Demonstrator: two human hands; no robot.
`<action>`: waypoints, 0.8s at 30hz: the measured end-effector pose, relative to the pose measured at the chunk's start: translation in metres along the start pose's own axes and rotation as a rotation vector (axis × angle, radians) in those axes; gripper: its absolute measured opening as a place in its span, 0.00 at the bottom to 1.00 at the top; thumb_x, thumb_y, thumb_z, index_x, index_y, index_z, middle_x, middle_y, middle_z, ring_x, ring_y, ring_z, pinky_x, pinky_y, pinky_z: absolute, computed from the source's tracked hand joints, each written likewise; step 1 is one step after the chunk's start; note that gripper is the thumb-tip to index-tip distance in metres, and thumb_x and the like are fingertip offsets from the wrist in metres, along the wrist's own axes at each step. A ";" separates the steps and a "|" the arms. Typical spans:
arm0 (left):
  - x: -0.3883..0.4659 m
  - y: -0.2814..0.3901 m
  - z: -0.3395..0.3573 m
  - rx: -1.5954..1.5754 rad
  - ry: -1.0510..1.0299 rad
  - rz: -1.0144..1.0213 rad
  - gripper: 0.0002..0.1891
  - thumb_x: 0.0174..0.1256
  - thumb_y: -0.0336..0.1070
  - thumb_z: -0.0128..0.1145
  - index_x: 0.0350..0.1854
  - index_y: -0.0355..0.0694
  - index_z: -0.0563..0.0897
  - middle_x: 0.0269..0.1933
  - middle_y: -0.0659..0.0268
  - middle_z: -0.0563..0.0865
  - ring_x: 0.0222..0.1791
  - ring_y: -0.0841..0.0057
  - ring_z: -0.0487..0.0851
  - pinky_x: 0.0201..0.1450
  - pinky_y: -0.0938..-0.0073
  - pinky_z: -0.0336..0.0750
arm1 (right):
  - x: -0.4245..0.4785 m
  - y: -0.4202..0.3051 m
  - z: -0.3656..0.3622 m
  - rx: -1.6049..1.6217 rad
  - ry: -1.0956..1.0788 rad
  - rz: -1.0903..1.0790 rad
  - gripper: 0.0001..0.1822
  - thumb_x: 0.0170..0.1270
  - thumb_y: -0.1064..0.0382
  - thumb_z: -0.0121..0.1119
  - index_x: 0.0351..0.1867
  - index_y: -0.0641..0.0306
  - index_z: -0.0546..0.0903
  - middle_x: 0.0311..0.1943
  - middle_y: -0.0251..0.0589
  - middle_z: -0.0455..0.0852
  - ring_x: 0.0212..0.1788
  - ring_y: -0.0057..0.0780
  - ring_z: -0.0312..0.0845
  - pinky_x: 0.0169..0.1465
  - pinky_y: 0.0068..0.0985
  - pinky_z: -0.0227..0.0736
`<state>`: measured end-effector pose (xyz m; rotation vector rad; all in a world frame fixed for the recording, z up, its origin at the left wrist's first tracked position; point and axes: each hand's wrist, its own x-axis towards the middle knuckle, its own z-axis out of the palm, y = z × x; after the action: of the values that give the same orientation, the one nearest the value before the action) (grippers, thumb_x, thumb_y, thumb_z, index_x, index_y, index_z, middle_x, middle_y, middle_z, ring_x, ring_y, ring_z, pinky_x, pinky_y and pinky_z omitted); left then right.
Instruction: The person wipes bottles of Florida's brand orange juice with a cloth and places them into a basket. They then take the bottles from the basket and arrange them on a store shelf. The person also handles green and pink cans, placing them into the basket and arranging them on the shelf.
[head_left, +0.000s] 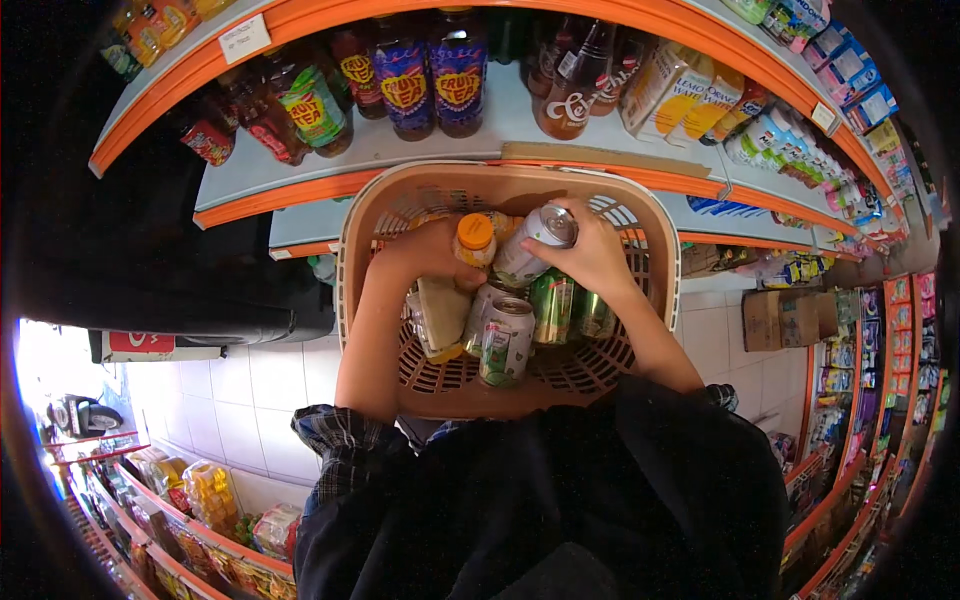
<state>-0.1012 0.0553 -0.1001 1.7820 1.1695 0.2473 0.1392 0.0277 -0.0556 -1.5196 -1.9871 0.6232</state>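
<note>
A brown plastic shopping basket (517, 401) stands before me, against the shelf front. Inside it my left hand (435, 251) grips a bottle with an orange cap (475, 234). My right hand (589, 255) holds a white drink can (534, 244), tilted, above the other cans. Below lie another white can (507, 343) with a green pattern and a second one partly behind it. Green cans (553, 307) rest to their right. A pale carton or pack (441, 319) lies under my left hand; its kind is unclear. More items beneath my hands are partly hidden.
Behind the basket, grey shelves with orange edges (292, 196) hold fruit tea bottles (459, 82), glass tea bottles (574, 90) and juice cartons (664, 97). Cardboard boxes (780, 319) stand on the tiled floor at right. Low racks of packaged goods (210, 495) line the lower left; more racks curve along the right.
</note>
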 end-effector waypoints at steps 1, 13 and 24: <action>-0.003 0.007 -0.004 -0.003 0.001 0.013 0.36 0.35 0.42 0.74 0.52 0.39 0.76 0.48 0.61 0.83 0.49 0.67 0.79 0.54 0.71 0.71 | 0.001 0.000 0.000 -0.022 -0.059 0.058 0.35 0.42 0.44 0.71 0.46 0.69 0.76 0.29 0.49 0.83 0.33 0.41 0.82 0.40 0.32 0.75; -0.016 0.043 -0.016 0.142 0.005 -0.083 0.37 0.34 0.43 0.73 0.52 0.37 0.75 0.47 0.56 0.83 0.48 0.64 0.80 0.52 0.70 0.73 | 0.001 0.002 0.010 -0.281 -0.258 0.119 0.38 0.53 0.40 0.60 0.58 0.65 0.66 0.55 0.54 0.72 0.50 0.51 0.76 0.48 0.41 0.74; -0.030 0.042 -0.033 -0.156 0.213 0.104 0.37 0.34 0.41 0.75 0.52 0.34 0.75 0.49 0.61 0.81 0.51 0.70 0.78 0.56 0.71 0.70 | -0.006 0.017 0.000 -0.227 -0.295 0.085 0.34 0.59 0.47 0.58 0.61 0.66 0.65 0.55 0.56 0.71 0.57 0.51 0.69 0.57 0.39 0.66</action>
<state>-0.1110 0.0478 -0.0402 1.7108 1.1716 0.5861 0.1525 0.0264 -0.0678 -1.7371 -2.2882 0.7108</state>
